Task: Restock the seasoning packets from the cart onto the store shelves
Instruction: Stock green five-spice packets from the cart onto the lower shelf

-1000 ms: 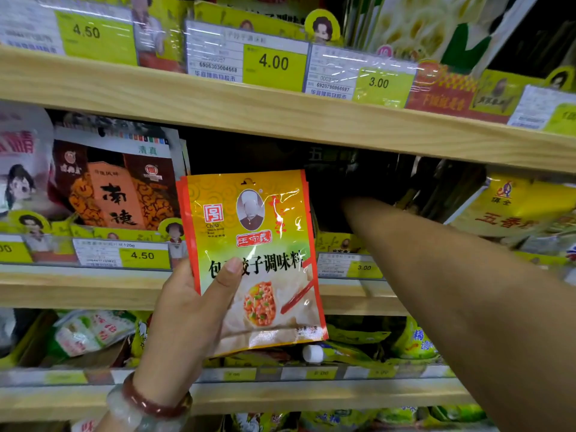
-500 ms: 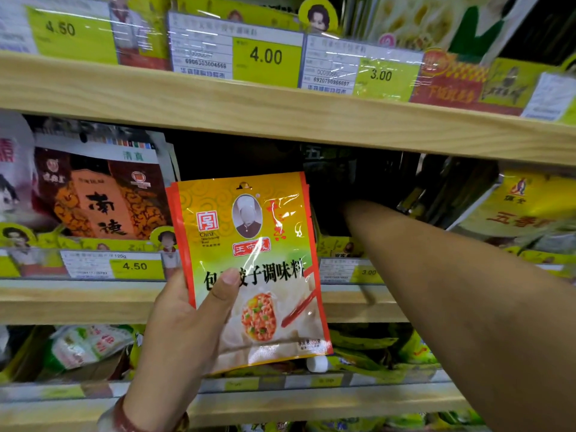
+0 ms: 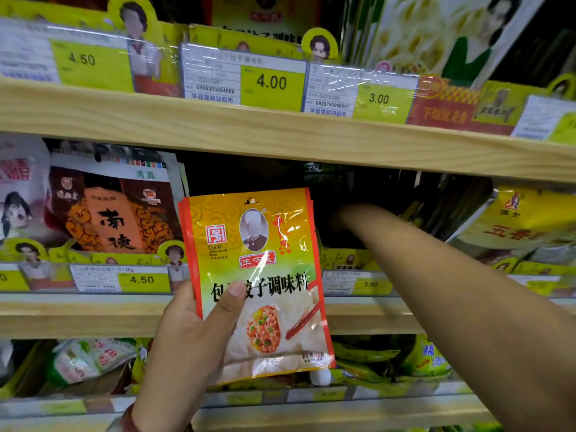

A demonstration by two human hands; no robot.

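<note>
My left hand (image 3: 190, 344) holds up a thin stack of yellow-and-orange seasoning packets (image 3: 258, 275), thumb pressed on the front, in front of the middle shelf (image 3: 93, 316). The packets show a chef portrait and a dumpling picture. My right forearm (image 3: 452, 291) stretches from the lower right into a dark gap (image 3: 249, 176) on that shelf behind the packets. My right hand (image 3: 335, 221) is sunk in the shadow there, and its fingers cannot be made out.
Brown packets (image 3: 115, 210) stand left of the gap and yellow ones (image 3: 523, 222) lean to its right. The upper shelf (image 3: 280, 135) carries price tags of 4.50, 4.00 and 3.00. Green and yellow bags (image 3: 87, 360) lie on the lower shelf.
The view has tilted up slightly, so the shelves sit lower in frame. My left hand keeps the packets in place. My right arm stays reached into the gap.
</note>
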